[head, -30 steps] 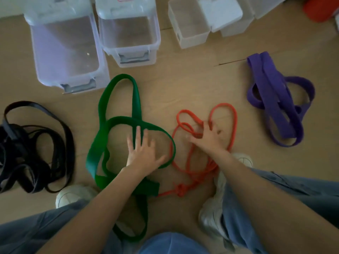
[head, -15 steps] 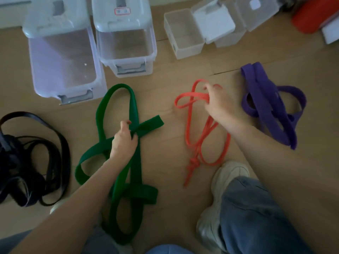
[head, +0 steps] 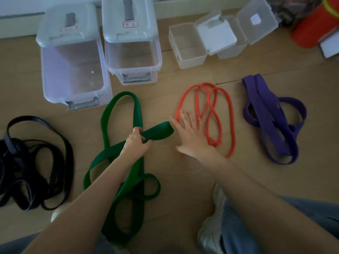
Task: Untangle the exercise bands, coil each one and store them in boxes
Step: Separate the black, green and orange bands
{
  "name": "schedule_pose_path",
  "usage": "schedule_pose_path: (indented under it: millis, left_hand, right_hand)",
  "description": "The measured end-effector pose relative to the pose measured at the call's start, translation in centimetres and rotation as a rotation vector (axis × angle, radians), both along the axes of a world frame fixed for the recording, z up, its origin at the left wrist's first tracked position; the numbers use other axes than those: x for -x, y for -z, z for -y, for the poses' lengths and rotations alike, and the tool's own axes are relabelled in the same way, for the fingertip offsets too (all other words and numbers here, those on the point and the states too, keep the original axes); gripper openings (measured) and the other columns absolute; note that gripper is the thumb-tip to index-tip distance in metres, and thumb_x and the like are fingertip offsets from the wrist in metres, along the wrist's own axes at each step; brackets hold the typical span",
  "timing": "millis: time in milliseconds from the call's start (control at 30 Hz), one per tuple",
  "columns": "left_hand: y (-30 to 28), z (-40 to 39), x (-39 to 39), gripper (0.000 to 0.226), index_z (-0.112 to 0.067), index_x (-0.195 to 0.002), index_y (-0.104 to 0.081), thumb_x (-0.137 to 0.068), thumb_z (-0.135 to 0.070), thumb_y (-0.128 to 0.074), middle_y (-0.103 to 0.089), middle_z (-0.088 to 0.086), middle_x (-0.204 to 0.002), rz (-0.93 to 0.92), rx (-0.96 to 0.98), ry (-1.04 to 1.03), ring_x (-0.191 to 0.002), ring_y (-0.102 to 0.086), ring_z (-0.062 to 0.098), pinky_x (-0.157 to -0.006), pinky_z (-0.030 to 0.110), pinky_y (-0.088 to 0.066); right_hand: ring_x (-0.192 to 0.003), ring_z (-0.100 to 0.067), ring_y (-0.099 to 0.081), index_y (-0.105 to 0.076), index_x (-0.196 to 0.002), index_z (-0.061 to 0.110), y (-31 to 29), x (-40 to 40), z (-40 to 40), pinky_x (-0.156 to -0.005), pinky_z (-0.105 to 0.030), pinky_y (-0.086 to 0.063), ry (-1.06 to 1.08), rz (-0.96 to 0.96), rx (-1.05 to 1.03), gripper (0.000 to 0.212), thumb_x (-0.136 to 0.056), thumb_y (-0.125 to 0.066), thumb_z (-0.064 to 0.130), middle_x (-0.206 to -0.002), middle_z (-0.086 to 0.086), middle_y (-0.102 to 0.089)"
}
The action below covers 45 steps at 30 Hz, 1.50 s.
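Left hand (head: 136,142) fingers curled tight around green band (head: 136,114) at its crossing, on the floor. Right hand (head: 190,135) flat, fingers spread, holding nothing, overlapping red band's (head: 230,114) left edge. Purple band (head: 266,114) right, black band (head: 36,162) left, open boxes (head: 73,70) behind.

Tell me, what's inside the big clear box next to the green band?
Nothing that shows. Through the big clear box you see only its bare bottom with a tiny pale speck. Its grey lid covers the far end, so that part stays hidden. The green band lies outside it on the floor.
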<state>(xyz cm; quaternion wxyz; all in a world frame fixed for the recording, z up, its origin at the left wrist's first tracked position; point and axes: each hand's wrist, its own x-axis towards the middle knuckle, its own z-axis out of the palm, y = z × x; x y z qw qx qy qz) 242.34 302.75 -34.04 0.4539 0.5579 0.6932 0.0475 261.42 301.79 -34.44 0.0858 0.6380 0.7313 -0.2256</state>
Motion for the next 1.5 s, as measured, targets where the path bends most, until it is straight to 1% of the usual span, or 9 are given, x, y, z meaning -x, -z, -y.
schedule_pose_path:
  millis: [167,300,567,733,900,1000,1133,1300,1500]
  left_hand:
    - [-0.8,2.2,4.0,0.041,-0.003,-0.123,-0.047,-0.087,-0.014,-0.059,-0.052,0.016,-0.114,-0.089,-0.362,-0.02,-0.107,-0.049,0.03,-0.091,0.035,-0.039]
    - [0.5,2.3,9.0,0.062,-0.007,-0.141,-0.031,-0.093,-0.043,-0.046,-0.035,0.02,-0.142,-0.274,0.044,-0.283,-0.131,-0.03,0.039,-0.109,0.046,-0.025]
    - [2.4,5.0,9.5,0.043,-0.007,-0.12,-0.061,-0.097,-0.038,-0.041,-0.061,0.01,-0.119,0.116,0.414,-0.178,-0.108,-0.057,0.023,-0.094,0.029,-0.043]
    - [2.5,3.1,12.8,0.047,-0.007,-0.13,-0.047,-0.097,-0.039,-0.038,-0.054,0.019,-0.128,-0.044,0.27,-0.458,-0.114,-0.053,0.034,-0.098,0.044,-0.044]
    - [2.4,2.5,8.5,0.067,-0.022,-0.146,-0.022,-0.091,-0.055,-0.039,-0.031,0.016,-0.147,0.005,0.249,-0.267,-0.132,-0.033,0.036,-0.107,0.04,-0.03]
    - [2.5,3.4,7.0,0.074,-0.021,-0.147,-0.019,-0.087,-0.058,-0.044,-0.031,0.016,-0.145,0.0,0.218,-0.232,-0.132,-0.033,0.035,-0.105,0.038,-0.03]
    - [2.4,4.1,7.9,0.074,-0.014,-0.146,-0.02,-0.088,-0.048,-0.052,-0.044,0.013,-0.139,-0.043,0.167,-0.191,-0.127,-0.041,0.032,-0.1,0.039,-0.036]
    - [2.1,4.1,8.5,0.058,-0.015,-0.144,-0.024,-0.094,-0.036,-0.045,-0.047,0.013,-0.137,-0.087,0.152,-0.233,-0.122,-0.045,0.033,-0.099,0.04,-0.039]
    - [2.2,6.6,8.2,0.083,-0.025,-0.147,-0.016,-0.082,-0.065,-0.047,-0.036,0.01,-0.147,-0.049,0.323,0.045,-0.131,-0.038,0.03,-0.109,0.039,-0.032]
  right_hand:
    - [-0.118,-0.034,-0.049,-0.05,-0.121,0.007,-1.7,5.1,-2.2,-0.09,-0.039,-0.041,-0.046,-0.28,0.07,0.047,-0.084,-0.066,0.03,-0.124,-0.015,-0.055]
    - [-0.064,-0.022,-0.065,-0.055,-0.085,0.008,-5.9,5.9,-8.1,-0.057,-0.032,-0.056,0.247,-0.598,0.459,0.012,-0.086,-0.065,0.014,-0.083,-0.015,-0.062]
    - [-0.1,-0.022,-0.057,-0.047,-0.113,0.011,-7.2,9.1,-13.1,-0.089,-0.039,-0.053,0.89,-1.347,0.25,0.027,-0.09,-0.057,0.002,-0.117,-0.011,-0.05]
    - [-0.143,-0.024,-0.015,0.004,-0.149,0.025,-0.8,7.3,-6.3,-0.114,-0.038,-0.017,0.526,-0.57,0.392,0.086,-0.091,-0.058,0.032,-0.158,-0.005,-0.007]
    - [-0.142,-0.027,-0.019,0.004,-0.149,0.011,1.6,7.3,-2.3,-0.113,-0.036,-0.021,0.455,-0.446,0.481,0.083,-0.093,-0.049,0.043,-0.157,-0.01,-0.01]
    - [-0.129,-0.031,-0.043,0.003,-0.15,0.01,1.9,9.4,0.9,-0.098,-0.029,-0.042,0.383,-0.412,0.516,0.083,-0.093,-0.053,0.034,-0.145,-0.014,-0.037]
    - [-0.104,-0.018,-0.053,-0.042,-0.137,0.015,2.0,8.8,3.2,-0.051,-0.002,-0.041,0.395,-0.588,0.582,0.05,-0.09,-0.059,0.02,-0.124,-0.006,-0.055]
    - [-0.13,-0.028,-0.038,-0.04,-0.137,0.015,2.0,6.7,2.5,-0.104,-0.039,-0.038,0.615,-0.564,0.332,0.06,-0.086,-0.063,0.036,-0.138,-0.01,-0.04]
    - [-0.145,-0.023,-0.007,-0.004,-0.15,0.021,2.1,9.8,2.7,-0.117,-0.039,-0.015,0.471,-0.63,0.47,0.086,-0.087,-0.063,0.025,-0.158,-0.002,-0.001]
